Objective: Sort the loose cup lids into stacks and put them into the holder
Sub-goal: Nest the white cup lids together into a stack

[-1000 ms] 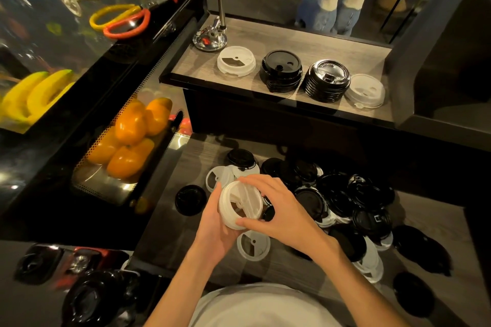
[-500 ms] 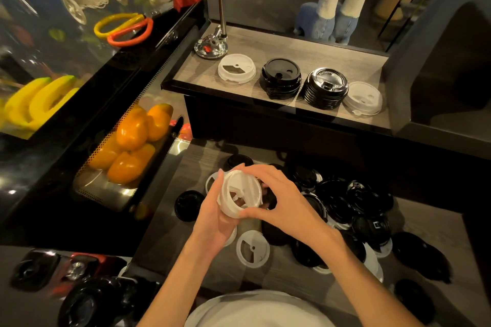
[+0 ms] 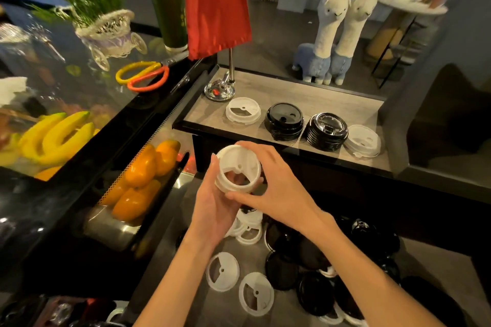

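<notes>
Lids in a short white stack [image 3: 237, 169] sit between both hands, raised above the counter [image 3: 170, 268]. The left hand [image 3: 212, 204] cups the stack from below, its thumb up along the left edge and its fingers [image 3: 233, 180] curled under, showing through the lid's opening. The right hand [image 3: 276, 183] grips from the other side, its fingers curled over the top rim and its thumb pressed against the lower edge.

Below the fingers, loose white lids [image 3: 222, 271] lie flat on the counter, and to their right spreads a heap of black lids [image 3: 313, 260] with a few white ones mixed in. Beyond the fingers, on a raised shelf [image 3: 305, 93], stand four sorted groups in a row: a white lid stack [image 3: 242, 113], a black stack [image 3: 284, 121], a second black stack [image 3: 327, 132] and another white stack [image 3: 363, 140]. Left of the fingers, oranges [image 3: 143, 175] fill a tray.
</notes>
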Motion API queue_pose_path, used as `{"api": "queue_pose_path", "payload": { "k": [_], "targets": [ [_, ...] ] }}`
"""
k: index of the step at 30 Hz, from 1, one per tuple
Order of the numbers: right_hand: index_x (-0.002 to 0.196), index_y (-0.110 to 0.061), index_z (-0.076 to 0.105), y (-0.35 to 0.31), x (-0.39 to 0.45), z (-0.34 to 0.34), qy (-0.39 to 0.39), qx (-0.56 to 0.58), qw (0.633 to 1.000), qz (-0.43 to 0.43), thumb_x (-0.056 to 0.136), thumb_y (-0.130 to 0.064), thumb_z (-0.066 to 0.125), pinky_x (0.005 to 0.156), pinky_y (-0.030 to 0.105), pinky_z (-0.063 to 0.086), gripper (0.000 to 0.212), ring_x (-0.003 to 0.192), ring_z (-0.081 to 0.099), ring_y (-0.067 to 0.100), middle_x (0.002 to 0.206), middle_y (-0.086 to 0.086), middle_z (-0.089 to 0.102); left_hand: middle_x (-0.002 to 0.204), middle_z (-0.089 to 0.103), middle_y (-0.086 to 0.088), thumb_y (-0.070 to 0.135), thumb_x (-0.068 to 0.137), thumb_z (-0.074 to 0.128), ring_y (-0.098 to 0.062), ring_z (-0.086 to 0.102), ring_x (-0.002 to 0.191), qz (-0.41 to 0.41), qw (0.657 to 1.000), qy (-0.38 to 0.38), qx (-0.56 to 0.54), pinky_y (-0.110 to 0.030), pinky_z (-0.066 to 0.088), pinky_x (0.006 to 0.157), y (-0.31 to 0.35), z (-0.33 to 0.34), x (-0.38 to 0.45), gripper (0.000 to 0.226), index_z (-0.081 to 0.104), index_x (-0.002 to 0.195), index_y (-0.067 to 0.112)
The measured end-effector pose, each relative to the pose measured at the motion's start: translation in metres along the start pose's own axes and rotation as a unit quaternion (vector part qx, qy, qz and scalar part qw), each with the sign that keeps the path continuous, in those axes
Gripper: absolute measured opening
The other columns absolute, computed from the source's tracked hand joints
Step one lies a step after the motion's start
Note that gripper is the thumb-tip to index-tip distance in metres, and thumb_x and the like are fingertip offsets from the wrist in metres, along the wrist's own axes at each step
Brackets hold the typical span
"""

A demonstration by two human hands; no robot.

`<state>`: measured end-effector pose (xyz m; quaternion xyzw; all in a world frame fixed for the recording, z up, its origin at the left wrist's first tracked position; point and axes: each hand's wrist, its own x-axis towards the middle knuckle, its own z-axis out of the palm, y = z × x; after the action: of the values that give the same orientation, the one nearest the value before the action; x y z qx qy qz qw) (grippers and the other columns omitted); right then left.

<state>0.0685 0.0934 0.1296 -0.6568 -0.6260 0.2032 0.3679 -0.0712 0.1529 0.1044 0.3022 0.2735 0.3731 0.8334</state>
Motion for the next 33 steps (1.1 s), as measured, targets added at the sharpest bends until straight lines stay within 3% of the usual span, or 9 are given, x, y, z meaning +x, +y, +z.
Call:
{"api": "queue_pose_path", "payload": {
  "k": [3, 7, 10, 14, 16, 22, 27, 29, 33],
  "targets": [
    [0.151, -0.037, 0.038, -0.007, 0.034, -0.014, 0.000, -0.014, 1.000, -0.006, 0.077, -0.052, 0.086, 0.107, 0.014, 0.037, 0.089, 0.137, 0.042, 0.004, 0.146, -0.014, 0.043, 0.139, 0.063, -0.017, 0.053, 0.107, 0.035, -0.031, 0.062, 0.127, 0.031, 0.999, -0.019, 0.000, -0.037, 0.057, 0.090, 0.021, 0.010, 0.019, 0.059, 0.054, 0.145, 0.012],
    [0.146, -0.036, 0.045, -0.014, 0.079, -0.033, -0.002, -0.035, 0.999, -0.014, 0.071, -0.066, 0.082, 0.107, 0.032, 0.048, 0.089, 0.127, 0.052, 0.007, 0.140, -0.014, 0.053, 0.137, 0.067, -0.012, 0.063, 0.104, 0.027, -0.027, 0.061, 0.131, 0.049, 0.998, -0.035, 0.030, -0.039, 0.052, 0.101, 0.052, 0.021, 0.043, 0.070, 0.056, 0.143, 0.013],
    [0.142, -0.035, 0.051, -0.016, 0.111, -0.051, 0.004, -0.040, 0.999, -0.007, 0.068, -0.064, 0.084, 0.100, 0.027, 0.048, 0.086, 0.120, 0.056, 0.005, 0.132, -0.017, 0.060, 0.137, 0.067, -0.004, 0.060, 0.106, 0.018, -0.018, 0.059, 0.132, 0.091, 0.987, -0.049, 0.122, -0.036, 0.046, 0.109, 0.069, 0.023, 0.063, 0.067, 0.053, 0.145, 0.020],
    [0.141, -0.027, 0.053, 0.004, 0.152, -0.070, 0.021, -0.111, 0.993, 0.024, 0.073, -0.049, 0.088, 0.097, 0.026, 0.044, 0.080, 0.120, 0.055, 0.010, 0.131, -0.011, 0.061, 0.125, 0.067, 0.011, 0.034, 0.110, 0.039, -0.010, 0.061, 0.123, 0.172, 0.924, 0.082, 0.331, -0.035, 0.047, 0.109, 0.070, 0.011, 0.093, 0.031, 0.057, 0.135, 0.028],
    [0.143, -0.026, 0.052, 0.016, 0.167, -0.071, 0.005, -0.150, 0.988, 0.041, 0.072, -0.052, 0.087, 0.093, 0.026, 0.042, 0.083, 0.121, 0.056, 0.012, 0.134, -0.008, 0.061, 0.125, 0.063, 0.016, 0.026, 0.108, 0.045, -0.006, 0.058, 0.123, 0.167, 0.899, 0.106, 0.391, -0.036, 0.045, 0.111, 0.071, 0.006, 0.103, 0.027, 0.056, 0.132, 0.031],
    [0.145, -0.019, 0.049, 0.028, 0.186, -0.065, -0.055, -0.190, 0.979, 0.052, 0.076, -0.052, 0.085, 0.088, 0.028, 0.047, 0.084, 0.115, 0.060, 0.019, 0.132, 0.003, 0.064, 0.144, 0.055, 0.009, 0.018, 0.108, 0.044, -0.008, 0.050, 0.132, 0.110, 0.898, 0.076, 0.419, -0.031, 0.039, 0.110, 0.074, 0.004, 0.116, 0.041, 0.046, 0.147, 0.029],
    [0.146, -0.018, 0.048, 0.032, 0.191, -0.062, -0.068, -0.197, 0.976, 0.058, 0.078, -0.052, 0.085, 0.088, 0.026, 0.045, 0.085, 0.116, 0.059, 0.018, 0.134, 0.005, 0.064, 0.132, 0.059, 0.012, 0.012, 0.106, 0.046, -0.005, 0.054, 0.127, 0.113, 0.900, 0.067, 0.415, -0.033, 0.043, 0.113, 0.075, 0.004, 0.120, 0.038, 0.050, 0.140, 0.028],
    [0.147, -0.017, 0.048, 0.032, 0.192, -0.061, -0.077, -0.199, 0.975, 0.064, 0.079, -0.051, 0.084, 0.086, 0.026, 0.043, 0.084, 0.110, 0.058, 0.016, 0.133, 0.005, 0.064, 0.131, 0.060, 0.012, 0.012, 0.106, 0.046, -0.004, 0.055, 0.126, 0.111, 0.901, 0.062, 0.414, -0.032, 0.043, 0.113, 0.075, 0.004, 0.121, 0.038, 0.051, 0.138, 0.030],
    [0.148, -0.016, 0.046, 0.033, 0.193, -0.058, -0.095, -0.205, 0.971, 0.073, 0.080, -0.051, 0.084, 0.085, 0.026, 0.041, 0.086, 0.116, 0.060, 0.021, 0.135, 0.006, 0.063, 0.133, 0.060, 0.010, 0.012, 0.106, 0.047, -0.005, 0.054, 0.127, 0.109, 0.897, 0.059, 0.425, -0.032, 0.044, 0.113, 0.076, 0.003, 0.123, 0.037, 0.052, 0.139, 0.028]
  ]
}}
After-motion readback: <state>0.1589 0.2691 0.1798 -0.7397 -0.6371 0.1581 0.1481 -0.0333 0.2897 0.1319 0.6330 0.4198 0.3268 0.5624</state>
